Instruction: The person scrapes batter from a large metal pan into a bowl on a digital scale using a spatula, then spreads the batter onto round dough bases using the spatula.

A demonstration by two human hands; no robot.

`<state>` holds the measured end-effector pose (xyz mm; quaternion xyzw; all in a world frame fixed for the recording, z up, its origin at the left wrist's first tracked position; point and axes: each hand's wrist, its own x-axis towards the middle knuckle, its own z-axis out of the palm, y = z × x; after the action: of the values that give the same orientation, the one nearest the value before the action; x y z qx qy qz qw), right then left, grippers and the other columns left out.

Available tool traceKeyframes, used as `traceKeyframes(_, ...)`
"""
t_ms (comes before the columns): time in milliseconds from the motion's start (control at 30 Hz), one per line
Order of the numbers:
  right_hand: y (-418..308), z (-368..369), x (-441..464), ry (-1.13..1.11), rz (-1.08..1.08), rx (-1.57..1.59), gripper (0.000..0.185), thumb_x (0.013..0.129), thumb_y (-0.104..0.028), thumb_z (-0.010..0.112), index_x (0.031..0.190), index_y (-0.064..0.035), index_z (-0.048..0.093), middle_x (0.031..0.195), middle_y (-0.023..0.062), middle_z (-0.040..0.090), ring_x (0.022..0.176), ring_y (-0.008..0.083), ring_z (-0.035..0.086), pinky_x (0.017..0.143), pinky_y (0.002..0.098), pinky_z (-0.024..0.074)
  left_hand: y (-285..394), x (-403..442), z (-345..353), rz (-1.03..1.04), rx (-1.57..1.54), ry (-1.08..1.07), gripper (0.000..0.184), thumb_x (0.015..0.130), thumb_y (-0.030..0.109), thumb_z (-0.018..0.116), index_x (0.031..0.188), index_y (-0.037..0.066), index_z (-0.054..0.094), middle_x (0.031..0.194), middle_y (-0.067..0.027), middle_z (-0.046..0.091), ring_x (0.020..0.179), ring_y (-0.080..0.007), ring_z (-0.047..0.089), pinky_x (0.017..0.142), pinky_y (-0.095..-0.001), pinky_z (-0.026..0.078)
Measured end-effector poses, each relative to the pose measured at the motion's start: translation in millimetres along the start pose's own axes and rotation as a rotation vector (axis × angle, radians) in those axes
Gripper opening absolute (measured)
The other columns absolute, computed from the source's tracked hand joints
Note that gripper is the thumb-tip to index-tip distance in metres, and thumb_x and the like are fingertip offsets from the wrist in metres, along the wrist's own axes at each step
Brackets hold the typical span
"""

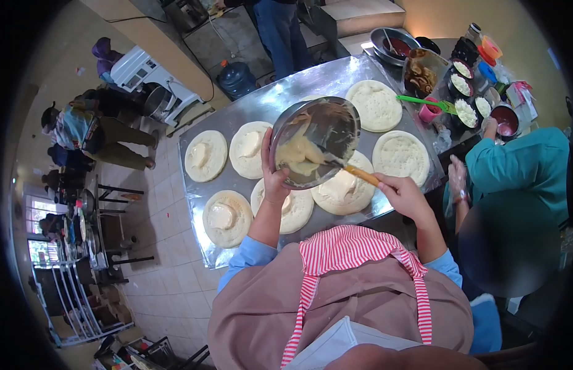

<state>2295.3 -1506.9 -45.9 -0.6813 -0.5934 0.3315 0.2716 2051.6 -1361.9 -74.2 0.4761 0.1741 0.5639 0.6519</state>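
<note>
The left hand (274, 176) has its grip closed round the left side of a round, silvery metal bowl (344, 126), which is held up over the tabletop (286, 85) and tilted so its inside faces the wearer. In the bowl lies thick, pale yellow cream (300, 153). The right hand (403, 196) has a narrow grip holding the tan wooden handle (364, 175) of a spatula whose head is in the cream. Beneath and around the bowl sit round, flat, pale dough discs (402, 165); several carry a smooth cream-coloured mound (222, 217), while the two toward the right show bare, dimpled tops (another disc, behind the bowl, is mostly hidden). To the right, a bright green spatula (419, 100) lies near small bowls of white shreds (465, 113), beside a co-worker's teal sleeve (514, 161).
</note>
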Motion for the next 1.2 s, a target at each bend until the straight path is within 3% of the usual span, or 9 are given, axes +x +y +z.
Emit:
traceKeyframes(67, 16, 19, 3, -0.05, 0.031, 0.269, 0.031, 0.084, -0.019, 0.048, 0.114, -0.0092, 0.053, 0.062, 0.0057, 0.054, 0.045, 0.0132, 0.046, 0.046, 0.0246, 0.0389, -22, -1, -8, -0.033, -0.163, 0.028, 0.067, 0.067, 0.018, 0.055, 0.127, 0.007, 0.029, 0.122, -0.0127, 0.039, 0.111, -0.0276, 0.042, 0.091, -0.0376, 0.037)
traceKeyframes(167, 6, 28, 4, -0.182, 0.194, 0.691, 0.033, 0.087, -0.02, 0.046, 0.116, -0.0066, 0.05, 0.059, -0.0002, 0.048, 0.043, 0.0065, 0.039, 0.04, 0.0186, 0.0321, -56, 0, -25, -0.126, -0.266, 0.101, 0.054, 0.071, 0.022, 0.051, 0.121, 0.006, 0.038, 0.114, -0.0114, 0.047, 0.106, -0.0245, 0.046, 0.088, -0.0365, 0.039)
traceKeyframes(233, 8, 39, 7, -0.328, 0.41, 1.015, 0.035, 0.088, -0.022, 0.044, 0.12, -0.0087, 0.046, 0.057, -0.0009, 0.042, 0.039, 0.0035, 0.033, 0.033, 0.0162, 0.0234, -73, -2, -34, -0.178, -0.24, 0.167, 0.049, 0.072, 0.023, 0.05, 0.117, 0.005, 0.041, 0.11, -0.0104, 0.049, 0.103, -0.0231, 0.048, 0.087, -0.0361, 0.039)
traceKeyframes(433, 38, 74, 21, -0.58, 0.475, 1.542, 0.037, 0.088, -0.028, 0.04, 0.12, -0.009, 0.041, 0.058, 0.0019, 0.043, 0.037, 0.0043, 0.032, 0.033, 0.016, 0.0243, -59, 3, -8, -0.32, -0.265, 0.326, 0.042, 0.076, 0.027, 0.048, 0.112, 0.006, 0.045, 0.107, -0.0087, 0.051, 0.098, -0.0218, 0.05, 0.086, -0.0356, 0.039)
traceKeyframes(667, 33, 64, 44, -0.495, 0.361, 1.502, 0.036, 0.088, -0.028, 0.04, 0.119, -0.0087, 0.041, 0.06, 0.0019, 0.043, 0.037, 0.0041, 0.031, 0.034, 0.0155, 0.0237, -37, 15, 10, -0.449, -0.39, 0.484, 0.052, 0.081, 0.037, 0.037, 0.123, 0.006, 0.035, 0.12, -0.0109, 0.044, 0.112, -0.0255, 0.041, 0.095, -0.0385, 0.031)
traceKeyframes(933, 50, 37, 78, -0.321, 0.316, 1.477, 0.031, 0.087, -0.03, 0.044, 0.111, -0.0118, 0.045, 0.057, 0.0016, 0.042, 0.036, 0.0057, 0.031, 0.034, 0.0167, 0.0255, -43, 24, -5, -0.555, -0.422, 0.478, 0.053, 0.083, 0.038, 0.031, 0.125, 0.006, 0.032, 0.123, -0.013, 0.04, 0.114, -0.0282, 0.039, 0.095, -0.0421, 0.033)
traceKeyframes(1067, 72, 22, 87, -0.015, 0.415, 1.44, 0.032, 0.087, -0.027, 0.043, 0.116, -0.0131, 0.045, 0.056, 0.0015, 0.043, 0.037, 0.0057, 0.033, 0.034, 0.0166, 0.0265, -48, 22, -25, -0.482, -0.435, 0.465, 0.052, 0.083, 0.038, 0.03, 0.125, 0.006, 0.033, 0.124, -0.0129, 0.039, 0.115, -0.0278, 0.039, 0.095, -0.0428, 0.032)
traceKeyframes(1133, 78, 16, 90, 0.299, 0.528, 1.012, 0.033, 0.087, -0.027, 0.044, 0.117, -0.014, 0.048, 0.057, -0.0001, 0.044, 0.037, 0.004, 0.034, 0.032, 0.0154, 0.0263, -41, 20, -31, -0.511, -0.412, 0.517, 0.052, 0.083, 0.038, 0.029, 0.124, 0.006, 0.033, 0.123, -0.0129, 0.04, 0.114, -0.0278, 0.039, 0.095, -0.0426, 0.033)
traceKeyframes(1200, 106, 19, 93, 0.387, 0.569, 0.826, 0.032, 0.086, -0.024, 0.045, 0.117, -0.0148, 0.051, 0.056, 0.0021, 0.046, 0.041, 0.0069, 0.038, 0.037, 0.0197, 0.0323, -39, 18, -41, -0.453, -0.419, 0.545, 0.053, 0.083, 0.039, 0.03, 0.124, 0.006, 0.033, 0.123, -0.0126, 0.04, 0.114, -0.0275, 0.04, 0.095, -0.0423, 0.033)
